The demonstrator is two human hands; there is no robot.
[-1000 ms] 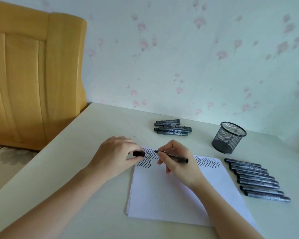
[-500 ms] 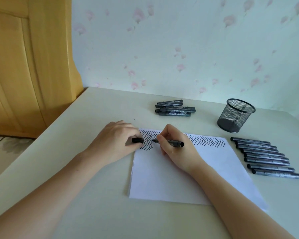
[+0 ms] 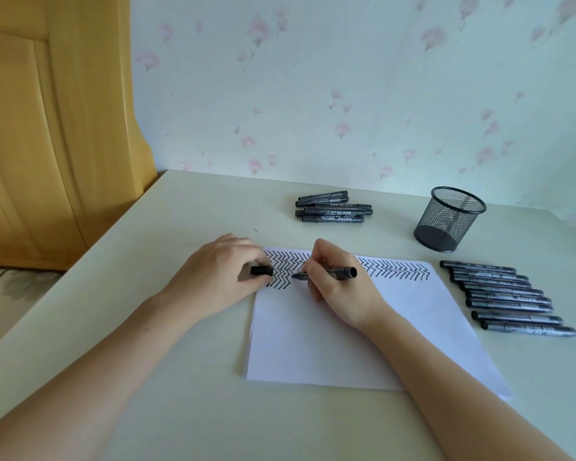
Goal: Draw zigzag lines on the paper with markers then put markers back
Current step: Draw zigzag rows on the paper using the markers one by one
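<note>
Head view: the table (image 3: 180, 377) runs pale and bare along its near edge and toward its left edge, where both forearms lie; its far edge meets the flowered wall; the paper (image 3: 313, 344) lies at the middle, its lower part blank, zigzag lines (image 3: 393, 271) banding its far edge; the right hand (image 3: 340, 287) rests on the paper's far part, fingers curled round the marker (image 3: 341, 272), pinching it near the tip; the marker lies nearly level, tip pointing left and touching the sheet just beside the drawn block; the left hand (image 3: 220, 277) sits at the paper's far left corner, thumb and fingers pinching the marker cap (image 3: 261, 270), well short of the tip; a row of markers (image 3: 506, 297) lies beside the paper's right edge; a mesh pen cup (image 3: 449, 219) stands toward the far right corner; a small pile of markers (image 3: 333, 209) lies near the far edge, apart from both hands.
</note>
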